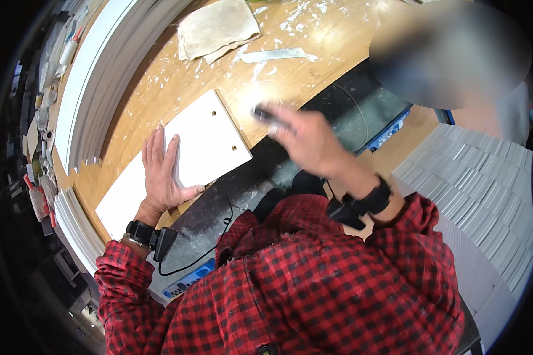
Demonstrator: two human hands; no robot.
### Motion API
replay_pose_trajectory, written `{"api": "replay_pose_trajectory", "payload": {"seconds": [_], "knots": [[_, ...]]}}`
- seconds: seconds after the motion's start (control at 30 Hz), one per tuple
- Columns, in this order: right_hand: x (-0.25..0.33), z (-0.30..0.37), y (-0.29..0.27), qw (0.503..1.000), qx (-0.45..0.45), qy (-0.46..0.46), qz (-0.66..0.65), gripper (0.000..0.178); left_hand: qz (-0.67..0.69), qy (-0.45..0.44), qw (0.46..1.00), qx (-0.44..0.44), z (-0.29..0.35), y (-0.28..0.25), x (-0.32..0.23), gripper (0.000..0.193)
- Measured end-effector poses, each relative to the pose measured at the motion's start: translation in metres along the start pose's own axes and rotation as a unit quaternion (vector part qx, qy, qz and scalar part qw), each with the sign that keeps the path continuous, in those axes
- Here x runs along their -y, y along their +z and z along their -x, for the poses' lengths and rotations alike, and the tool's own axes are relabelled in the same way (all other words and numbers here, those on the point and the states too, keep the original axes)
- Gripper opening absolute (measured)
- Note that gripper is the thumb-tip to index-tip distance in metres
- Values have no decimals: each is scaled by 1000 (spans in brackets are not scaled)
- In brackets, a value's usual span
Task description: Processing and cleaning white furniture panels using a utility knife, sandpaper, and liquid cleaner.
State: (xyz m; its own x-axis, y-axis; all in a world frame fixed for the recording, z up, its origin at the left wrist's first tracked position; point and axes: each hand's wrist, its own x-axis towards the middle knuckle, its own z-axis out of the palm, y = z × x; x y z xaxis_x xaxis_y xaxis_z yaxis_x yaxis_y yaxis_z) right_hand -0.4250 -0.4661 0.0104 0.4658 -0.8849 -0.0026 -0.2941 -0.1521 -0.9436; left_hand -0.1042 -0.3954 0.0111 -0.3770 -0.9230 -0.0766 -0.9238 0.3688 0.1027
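Note:
A long white board (210,145) lies at a slant on the wooden table (243,100), with two brass-coloured holes near its right end. My left hand (163,171) rests flat on it, fingers stretched out and the thumb over the near edge. Just past the board's right end, my right hand (311,139) is raised with its fingers closed round a short dark tool (271,116). Motion blurs that tool, so its exact kind cannot be made out. Both wrists wear black straps with small devices.
Tall stacks of white boards (109,65) line the left side. A folded beige cloth (219,26) and a pale flat strip (272,55) lie at the back among white flecks. More stacked boards (474,177) stand to the right. Another person (503,112) is at the upper right.

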Motion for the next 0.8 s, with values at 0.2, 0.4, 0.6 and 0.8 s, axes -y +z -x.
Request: {"api": "replay_pose_trajectory", "payload": {"seconds": [0.2, 0.4, 0.6, 0.8], "knots": [[-18, 47, 34, 988, 22, -8, -156, 34, 8, 23, 1000, -15, -1, 2, 2, 109], [-29, 35, 44, 986, -43, -3, -162, 36, 9, 25, 1000, -15, -1, 3, 3, 109], [-18, 32, 65, 975, -85, 58, -197, 38, 10, 23, 1000, -9, 0, 3, 2, 109], [-21, 33, 71, 980, -95, 18, -171, 33, 11, 37, 999, -14, -3, 2, 2, 107]]}}
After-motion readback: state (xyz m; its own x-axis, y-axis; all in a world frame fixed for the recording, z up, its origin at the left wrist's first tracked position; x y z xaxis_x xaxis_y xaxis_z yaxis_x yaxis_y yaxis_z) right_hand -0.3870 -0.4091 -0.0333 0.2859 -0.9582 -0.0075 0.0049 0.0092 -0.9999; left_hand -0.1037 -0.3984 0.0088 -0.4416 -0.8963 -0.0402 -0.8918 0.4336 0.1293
